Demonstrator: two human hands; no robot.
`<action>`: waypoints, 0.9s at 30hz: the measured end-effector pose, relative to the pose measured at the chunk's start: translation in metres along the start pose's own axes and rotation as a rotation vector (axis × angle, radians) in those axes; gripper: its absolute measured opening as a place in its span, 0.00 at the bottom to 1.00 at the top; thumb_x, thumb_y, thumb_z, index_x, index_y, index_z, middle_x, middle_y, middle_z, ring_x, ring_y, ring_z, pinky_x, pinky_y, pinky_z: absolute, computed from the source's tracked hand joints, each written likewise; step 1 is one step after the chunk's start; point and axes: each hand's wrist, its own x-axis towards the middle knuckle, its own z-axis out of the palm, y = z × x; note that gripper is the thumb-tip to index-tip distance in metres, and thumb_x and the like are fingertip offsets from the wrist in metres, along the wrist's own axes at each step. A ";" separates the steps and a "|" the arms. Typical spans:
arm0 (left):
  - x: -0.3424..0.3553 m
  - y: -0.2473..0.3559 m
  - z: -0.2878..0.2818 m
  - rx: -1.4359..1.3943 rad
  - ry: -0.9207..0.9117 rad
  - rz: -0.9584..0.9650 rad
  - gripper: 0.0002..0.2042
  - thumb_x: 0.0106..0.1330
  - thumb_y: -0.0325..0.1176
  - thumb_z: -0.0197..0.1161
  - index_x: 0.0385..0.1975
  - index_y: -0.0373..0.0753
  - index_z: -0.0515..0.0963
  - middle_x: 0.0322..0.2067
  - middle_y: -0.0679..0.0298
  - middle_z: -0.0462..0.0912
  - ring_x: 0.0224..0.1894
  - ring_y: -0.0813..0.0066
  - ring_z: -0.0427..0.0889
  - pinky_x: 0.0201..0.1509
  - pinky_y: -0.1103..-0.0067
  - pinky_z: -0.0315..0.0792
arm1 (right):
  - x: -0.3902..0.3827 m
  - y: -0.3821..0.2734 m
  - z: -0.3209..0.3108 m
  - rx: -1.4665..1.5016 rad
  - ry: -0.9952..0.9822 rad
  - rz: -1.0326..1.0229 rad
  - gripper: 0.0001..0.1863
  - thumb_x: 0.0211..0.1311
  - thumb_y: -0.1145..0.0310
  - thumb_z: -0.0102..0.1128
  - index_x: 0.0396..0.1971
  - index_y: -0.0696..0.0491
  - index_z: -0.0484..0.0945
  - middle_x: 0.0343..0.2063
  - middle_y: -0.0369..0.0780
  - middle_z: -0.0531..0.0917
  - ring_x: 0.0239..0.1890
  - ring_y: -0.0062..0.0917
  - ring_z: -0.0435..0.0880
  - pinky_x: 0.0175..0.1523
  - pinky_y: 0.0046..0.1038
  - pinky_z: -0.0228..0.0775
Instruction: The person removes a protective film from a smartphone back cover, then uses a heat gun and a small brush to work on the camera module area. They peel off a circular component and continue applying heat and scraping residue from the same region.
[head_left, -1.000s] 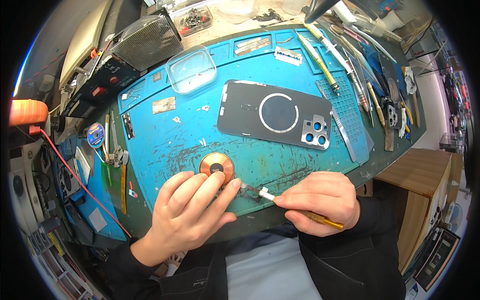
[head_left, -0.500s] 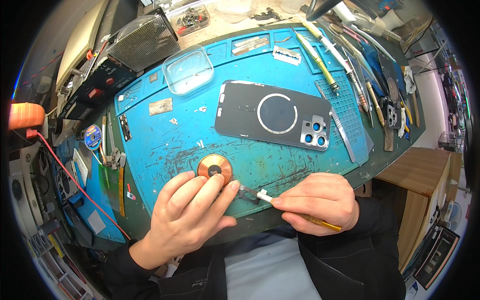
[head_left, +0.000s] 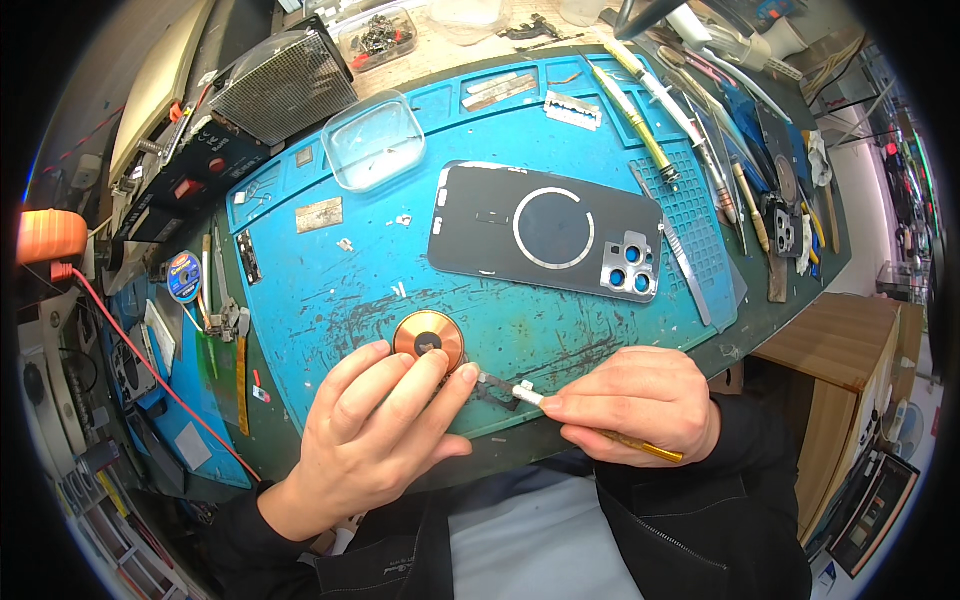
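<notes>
My left hand rests its bent fingertips on a round copper-coloured disc with a dark centre, steadying it on the mat. One fingertip also touches the end of a small dark strip-like part beside the disc. My right hand is closed around a slim tool with a gold handle and a pale front end. The tool's front end meets the dark strip; its exact tip is too small to make out. Beyond the hands lies a black phone back panel with a white ring and camera holes.
Everything lies on a blue work mat. A clear plastic box and a razor blade are at the back. Tweezers lie right of the panel, near syringes and hand tools. A solder spool stands left.
Hardly anything differs. Both hands keep their places on the disc and the tool, while the whole view has shifted very slightly.
</notes>
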 end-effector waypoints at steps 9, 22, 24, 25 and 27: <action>-0.001 0.002 -0.001 0.031 0.004 -0.013 0.26 0.76 0.57 0.58 0.57 0.43 0.87 0.59 0.63 0.78 0.62 0.64 0.71 0.67 0.62 0.75 | -0.001 -0.003 -0.002 -0.004 -0.011 0.024 0.18 0.54 0.76 0.79 0.46 0.60 0.88 0.34 0.41 0.90 0.31 0.31 0.91 0.33 0.30 0.82; 0.000 0.002 0.000 -0.001 0.013 -0.024 0.25 0.75 0.55 0.59 0.57 0.41 0.86 0.59 0.62 0.79 0.62 0.65 0.71 0.67 0.63 0.75 | -0.001 -0.001 0.000 -0.008 -0.002 0.000 0.18 0.51 0.79 0.78 0.45 0.60 0.89 0.35 0.40 0.90 0.31 0.30 0.90 0.32 0.28 0.81; 0.000 0.002 0.000 -0.014 0.013 -0.020 0.25 0.75 0.55 0.60 0.57 0.40 0.86 0.59 0.62 0.79 0.62 0.64 0.71 0.67 0.63 0.76 | -0.001 -0.001 0.000 -0.014 -0.004 -0.006 0.19 0.51 0.79 0.78 0.45 0.59 0.89 0.35 0.40 0.90 0.31 0.30 0.90 0.32 0.28 0.81; 0.000 0.002 0.000 -0.018 0.012 -0.018 0.25 0.74 0.54 0.60 0.58 0.40 0.86 0.60 0.62 0.79 0.62 0.64 0.71 0.68 0.63 0.76 | -0.001 0.000 0.000 -0.007 -0.009 0.002 0.19 0.51 0.79 0.79 0.45 0.59 0.89 0.35 0.40 0.90 0.31 0.30 0.90 0.32 0.28 0.81; 0.000 0.001 0.000 -0.025 0.010 -0.016 0.25 0.74 0.54 0.60 0.58 0.39 0.86 0.60 0.62 0.79 0.62 0.64 0.71 0.68 0.63 0.76 | -0.001 0.000 0.000 -0.013 -0.008 -0.004 0.19 0.51 0.78 0.79 0.46 0.59 0.89 0.35 0.40 0.90 0.30 0.30 0.90 0.32 0.29 0.80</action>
